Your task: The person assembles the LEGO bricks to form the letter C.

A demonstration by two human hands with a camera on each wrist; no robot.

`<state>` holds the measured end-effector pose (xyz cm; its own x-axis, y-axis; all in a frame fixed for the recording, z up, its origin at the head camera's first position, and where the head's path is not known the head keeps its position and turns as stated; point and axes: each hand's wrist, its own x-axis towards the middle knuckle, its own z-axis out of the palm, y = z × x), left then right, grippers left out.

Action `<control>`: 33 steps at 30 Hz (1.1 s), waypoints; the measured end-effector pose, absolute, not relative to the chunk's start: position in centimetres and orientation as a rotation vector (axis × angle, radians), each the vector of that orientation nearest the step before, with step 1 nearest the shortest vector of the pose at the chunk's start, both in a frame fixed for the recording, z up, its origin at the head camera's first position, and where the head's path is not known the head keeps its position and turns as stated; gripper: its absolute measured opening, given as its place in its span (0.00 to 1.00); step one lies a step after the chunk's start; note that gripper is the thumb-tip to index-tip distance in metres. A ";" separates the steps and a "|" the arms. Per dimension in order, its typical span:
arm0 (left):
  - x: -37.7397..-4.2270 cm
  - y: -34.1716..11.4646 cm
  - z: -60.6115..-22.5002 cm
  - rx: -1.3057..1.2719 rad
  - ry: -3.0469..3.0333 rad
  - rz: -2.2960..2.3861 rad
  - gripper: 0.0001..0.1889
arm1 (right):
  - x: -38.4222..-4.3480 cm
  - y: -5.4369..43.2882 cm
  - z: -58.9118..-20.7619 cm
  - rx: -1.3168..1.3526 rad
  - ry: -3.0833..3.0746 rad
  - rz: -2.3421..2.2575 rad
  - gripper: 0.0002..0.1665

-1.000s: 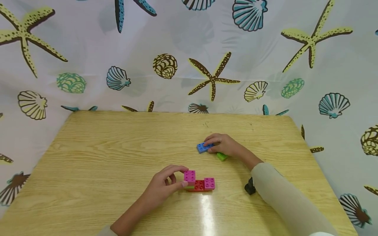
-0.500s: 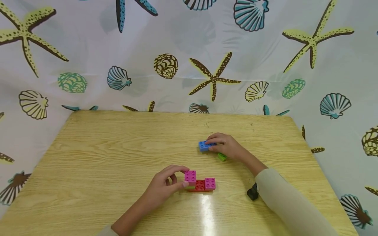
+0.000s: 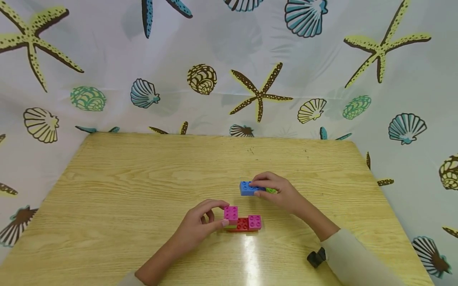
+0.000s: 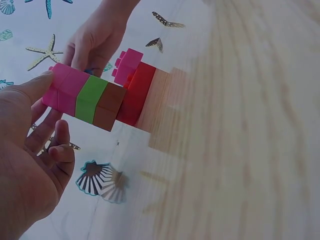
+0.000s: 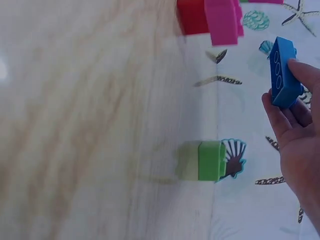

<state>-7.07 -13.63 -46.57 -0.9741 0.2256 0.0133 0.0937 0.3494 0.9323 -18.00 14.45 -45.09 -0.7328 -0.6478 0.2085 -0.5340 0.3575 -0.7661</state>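
My left hand [image 3: 200, 218] pinches the pink toy brick [image 3: 230, 214] that tops a small stack. Beneath it, in the left wrist view, come a green brick [image 4: 91, 100], a brown brick [image 4: 109, 107] and a red brick [image 4: 138, 94]. A second pink brick [image 3: 255, 221] sits on the red brick's right end. My right hand [image 3: 282, 192] holds a blue brick [image 3: 247, 188] between thumb and fingers; the right wrist view shows this brick [image 5: 283, 72] raised off the table. A loose green brick [image 5: 211, 160] stands on the table, partly hidden by my right hand in the head view.
Wood-grained table [image 3: 143, 171] lies under everything. A white cloth [image 3: 214, 43] printed with shells and starfish hangs behind it and at the sides. A small black object [image 3: 316, 257] shows at the right sleeve's cuff.
My right hand has gripped and lifted the blue brick, drawing it nearer the stack. The black object has moved along with the right arm. My left hand stays on the stack.
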 end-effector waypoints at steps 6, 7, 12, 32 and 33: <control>-7.0 -13.7 -46.7 0.293 2.480 1.714 0.21 | -15.5 14.5 -44.4 -1.235 2.479 -1.339 0.17; -7.0 -13.7 -46.7 0.292 2.480 1.716 0.21 | -15.1 14.5 -44.3 -1.265 2.482 -1.337 0.17; -7.0 -13.8 -46.9 0.290 2.478 1.726 0.20 | -13.5 14.4 -43.9 -1.383 2.493 -1.314 0.18; -7.2 -13.7 -46.9 0.300 2.452 1.730 0.17 | -12.3 12.6 -43.6 -1.776 2.542 -1.178 0.17; -7.2 -13.7 -46.9 0.301 2.447 1.732 0.17 | -12.3 12.5 -43.5 -1.775 2.543 -1.176 0.18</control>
